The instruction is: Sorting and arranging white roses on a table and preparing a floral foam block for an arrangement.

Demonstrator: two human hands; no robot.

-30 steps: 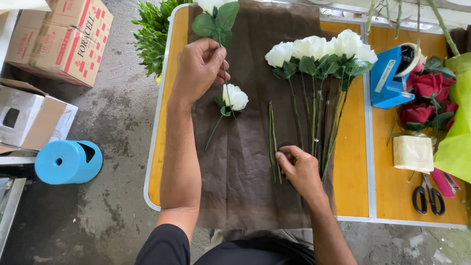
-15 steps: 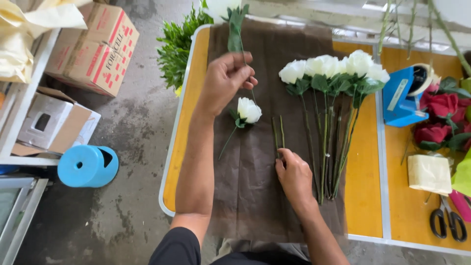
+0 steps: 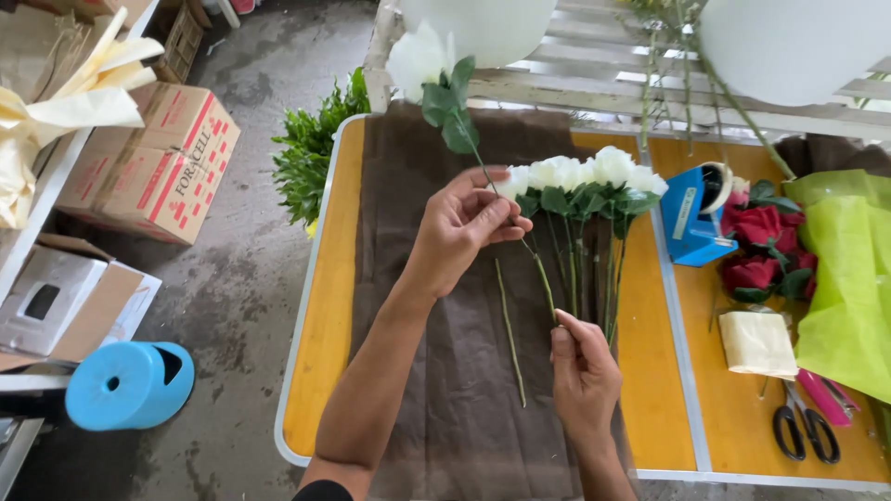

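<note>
Fingers of my right hand [image 3: 583, 371] were pinched on the foot of the white rose stem [image 3: 541, 278], while my left hand [image 3: 457, 230] was closed on it higher up, lifting the bloom [image 3: 418, 57] off the brown wrapping sheet [image 3: 436, 390] — I judged a light, steady two-point hold best, so the thin wiry stem would not bend. Beyond lay a bare green stem [image 3: 509, 334], then the row of soft white roses [image 3: 580, 176] — matte cloth under glossy leaves.
</note>
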